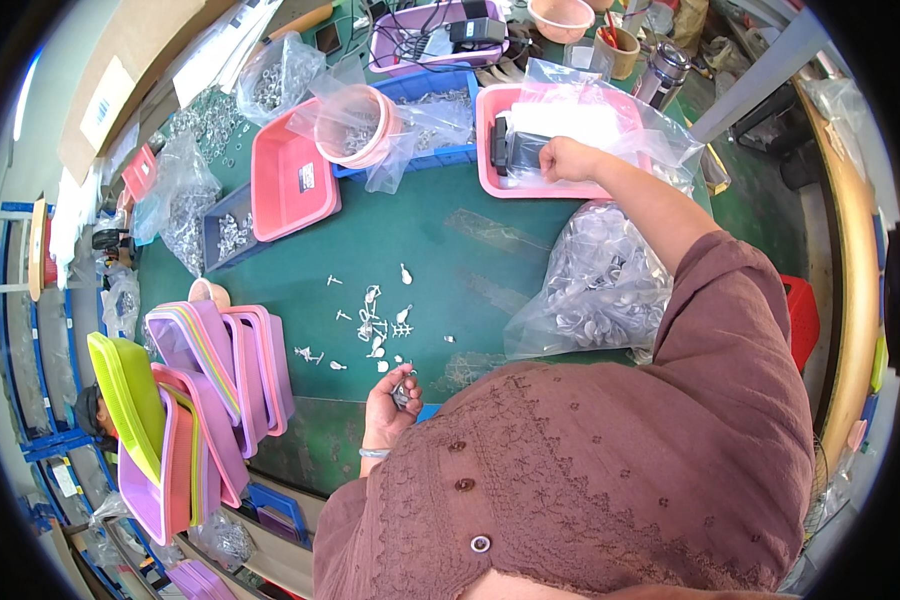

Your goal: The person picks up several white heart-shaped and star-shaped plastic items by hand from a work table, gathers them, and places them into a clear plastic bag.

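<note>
My left hand (390,408), at the table's near edge, is closed around several small grey metal parts (401,396). Just beyond it, small silvery metal pieces (373,328) lie scattered on the green tabletop (400,225). My right arm stretches to the far right, where my right hand (570,160) is closed over a pink tray (487,178). Whatever its fingers hold is hidden. Beside that hand, the tray holds a black object (526,152), white sheets (585,122) and clear plastic film. Below my right forearm sits a clear bag (610,280) full of shiny metal parts.
Stacked coloured bins (185,400) stand at the left edge. Along the back are another pink tray (292,185), a blue crate (435,125) of metal parts, a pink tub (355,130) and a grey bin (232,230). A steel flask (662,75) stands at the back right.
</note>
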Tool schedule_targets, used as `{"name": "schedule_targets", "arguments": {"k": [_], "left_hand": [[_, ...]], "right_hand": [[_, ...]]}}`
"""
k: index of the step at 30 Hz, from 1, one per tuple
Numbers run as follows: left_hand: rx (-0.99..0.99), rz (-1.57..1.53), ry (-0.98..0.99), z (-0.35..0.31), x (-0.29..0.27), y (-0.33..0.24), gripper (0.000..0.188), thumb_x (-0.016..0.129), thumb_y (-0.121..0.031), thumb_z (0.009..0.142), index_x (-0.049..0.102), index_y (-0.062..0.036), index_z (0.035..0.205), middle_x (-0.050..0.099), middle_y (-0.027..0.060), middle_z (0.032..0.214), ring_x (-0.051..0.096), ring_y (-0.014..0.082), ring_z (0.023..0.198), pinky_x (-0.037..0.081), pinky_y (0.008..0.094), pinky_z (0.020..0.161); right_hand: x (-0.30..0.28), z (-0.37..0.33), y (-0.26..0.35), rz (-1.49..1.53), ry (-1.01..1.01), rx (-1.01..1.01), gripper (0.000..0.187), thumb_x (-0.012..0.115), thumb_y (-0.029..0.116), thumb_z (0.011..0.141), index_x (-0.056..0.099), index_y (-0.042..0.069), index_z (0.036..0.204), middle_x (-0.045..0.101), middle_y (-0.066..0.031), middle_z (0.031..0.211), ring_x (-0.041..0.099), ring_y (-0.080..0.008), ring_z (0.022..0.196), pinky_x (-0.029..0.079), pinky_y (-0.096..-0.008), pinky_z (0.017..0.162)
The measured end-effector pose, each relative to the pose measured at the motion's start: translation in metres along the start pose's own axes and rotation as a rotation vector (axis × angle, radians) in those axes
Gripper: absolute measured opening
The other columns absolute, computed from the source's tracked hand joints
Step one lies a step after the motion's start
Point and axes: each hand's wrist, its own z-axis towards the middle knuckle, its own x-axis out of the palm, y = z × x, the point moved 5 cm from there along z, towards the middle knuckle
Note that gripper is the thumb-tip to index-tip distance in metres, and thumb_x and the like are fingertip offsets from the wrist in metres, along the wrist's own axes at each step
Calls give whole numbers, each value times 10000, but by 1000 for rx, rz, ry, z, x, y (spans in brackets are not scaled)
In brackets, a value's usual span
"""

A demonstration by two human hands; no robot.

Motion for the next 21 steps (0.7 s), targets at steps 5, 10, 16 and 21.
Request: {"name": "schedule_targets", "arguments": {"k": [5, 10, 16, 21], "left_hand": [[10, 6, -8, -1, -2, 0, 170, 496, -148, 830, 518, -26, 945, 489, 54, 670, 454, 164, 557, 336, 246, 429], [6, 12, 7, 1, -2, 0, 168, 503, -148, 829, 523, -22, 939, 493, 55, 673, 460, 165, 565, 336, 245, 435], [27, 74, 40, -1, 10, -5, 169, 509, -135, 824, 532, -40, 962, 501, 59, 681, 469, 165, 585, 342, 245, 441], [134, 194, 286, 0, 56, -30, 334, 517, -122, 820, 461, -67, 1144, 487, 58, 693, 460, 151, 592, 342, 227, 447]], "right_hand": [[-4, -8, -18, 345, -23, 195, 124, 694, 87, 697, 579, 75, 651, 518, 17, 579, 445, -87, 539, 360, -243, 493], [-24, -14, -14, 893, -114, 67, 99, 657, 149, 767, 574, 98, 747, 560, 19, 679, 457, -77, 569, 359, -219, 519], [-69, -39, 65, 915, -191, -147, 145, 556, 237, 862, 519, 97, 854, 594, -12, 794, 530, -95, 643, 415, -213, 579], [-61, -57, 161, 863, -84, -274, 159, 531, 246, 875, 510, 89, 895, 599, -36, 762, 563, -114, 584, 428, -225, 507]]}}
